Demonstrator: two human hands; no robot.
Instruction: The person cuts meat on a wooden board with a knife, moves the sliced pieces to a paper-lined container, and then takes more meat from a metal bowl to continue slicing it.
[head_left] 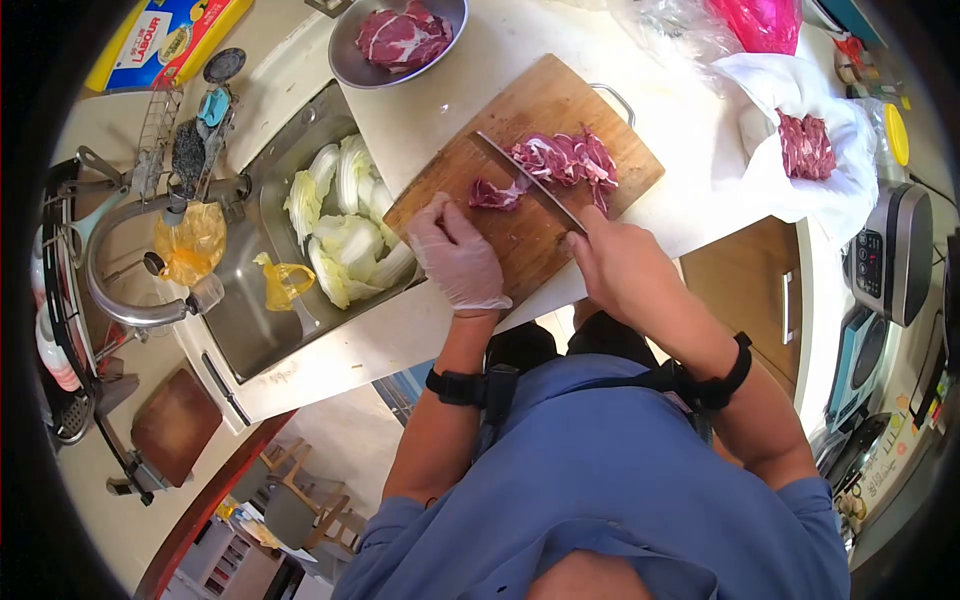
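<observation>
My right hand [622, 262], bare, is wrapped round the handle of a kitchen knife [530, 182]. The knife's long blade points up and left across a wooden cutting board [545, 95]. Sliced red meat [568, 158] with white fat lies in a heap on the blade's right side. A smaller piece of meat [496, 195] lies to the left of the blade. My left hand [457, 257], in a clear plastic glove, is at the board's left edge, apart from the meat. Its fingers are bent, with a gap beside the thumb, and nothing shows between them.
A metal bowl [345, 62] with a chunk of meat stands behind the board. Left of it, the sink [240, 330] holds cabbage pieces [345, 255] below a curved faucet [95, 260]. At right, more meat [806, 146] lies on white plastic [760, 95] near a grey appliance [890, 255].
</observation>
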